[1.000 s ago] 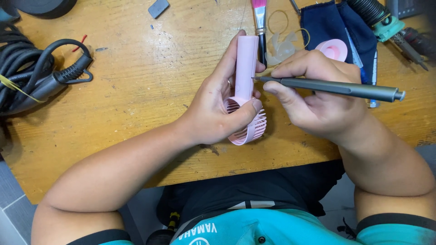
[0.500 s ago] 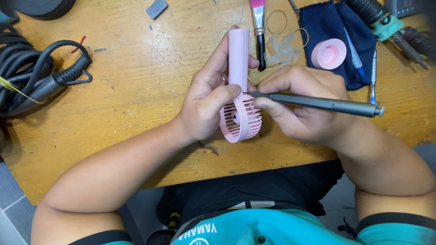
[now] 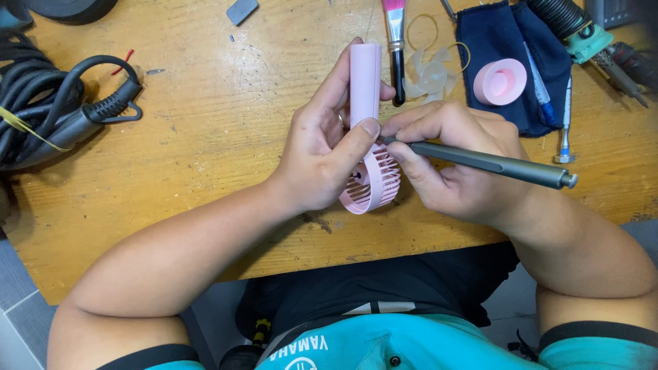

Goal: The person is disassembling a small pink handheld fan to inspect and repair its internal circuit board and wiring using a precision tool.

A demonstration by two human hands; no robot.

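My left hand (image 3: 322,147) grips a small pink hand-held fan (image 3: 367,89) over the wooden table (image 3: 205,130). Its handle points away from me and its slatted round head (image 3: 377,183) points toward me. My thumb presses the neck of the fan. My right hand (image 3: 449,161) holds a dark grey pen-shaped screwdriver (image 3: 493,163) like a pencil. The tip of the screwdriver meets the fan just below my left thumb and is hidden there.
A pink round cover (image 3: 500,82) and a small screwdriver (image 3: 564,127) lie on a dark blue cloth (image 3: 514,48) at the back right. A clear fan blade (image 3: 428,72) and a pink brush (image 3: 395,48) lie behind the fan. Black cables (image 3: 62,109) fill the left.
The fan has turned from lying across my palm to pointing straight away. Both hands shifted slightly left, and the screwdriver tip moved down to the fan's neck.
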